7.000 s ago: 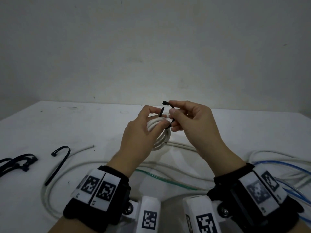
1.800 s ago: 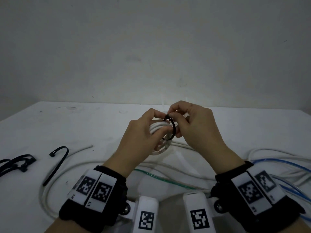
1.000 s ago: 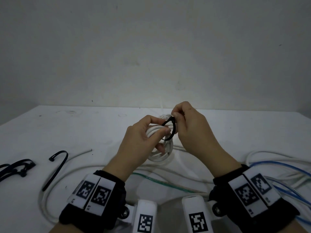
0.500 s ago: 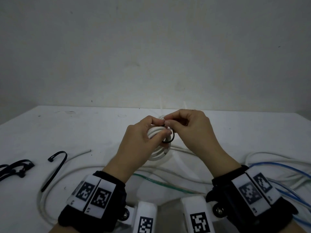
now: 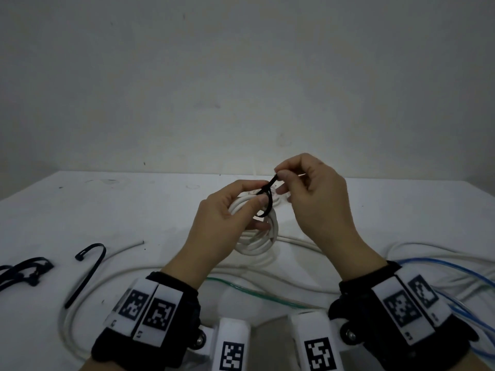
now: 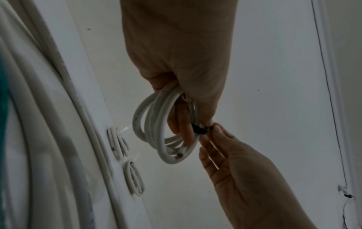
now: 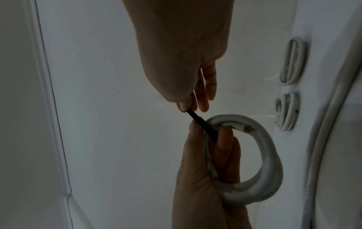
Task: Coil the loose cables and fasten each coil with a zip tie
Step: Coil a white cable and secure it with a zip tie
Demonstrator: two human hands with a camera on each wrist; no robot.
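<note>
My left hand (image 5: 235, 207) grips a small coil of white cable (image 5: 261, 243) above the white table (image 5: 134, 210), thumb and fingers curled round its top. A black zip tie (image 5: 267, 199) loops round the coil's upper strands. My right hand (image 5: 292, 178) pinches the tie's free tail between thumb and forefinger and holds it up and to the right. In the right wrist view the black tail (image 7: 201, 124) runs taut from my right fingertips (image 7: 184, 106) to the coil (image 7: 264, 155). The left wrist view shows the coil (image 6: 156, 128) hanging from my left hand (image 6: 184, 86).
Loose white cable (image 5: 88, 287) curves over the near left of the table, with a green cable (image 5: 254, 290) in the middle and blue cables (image 5: 455, 274) at right. Spare black zip ties (image 5: 88, 271) (image 5: 24, 271) lie at left. Two tied white coils (image 6: 125, 158) lie farther back.
The tie's tail has gone through its head and formed a loop round the coil. My right hand has since pulled the tail up and right, and the loop has shrunk.
</note>
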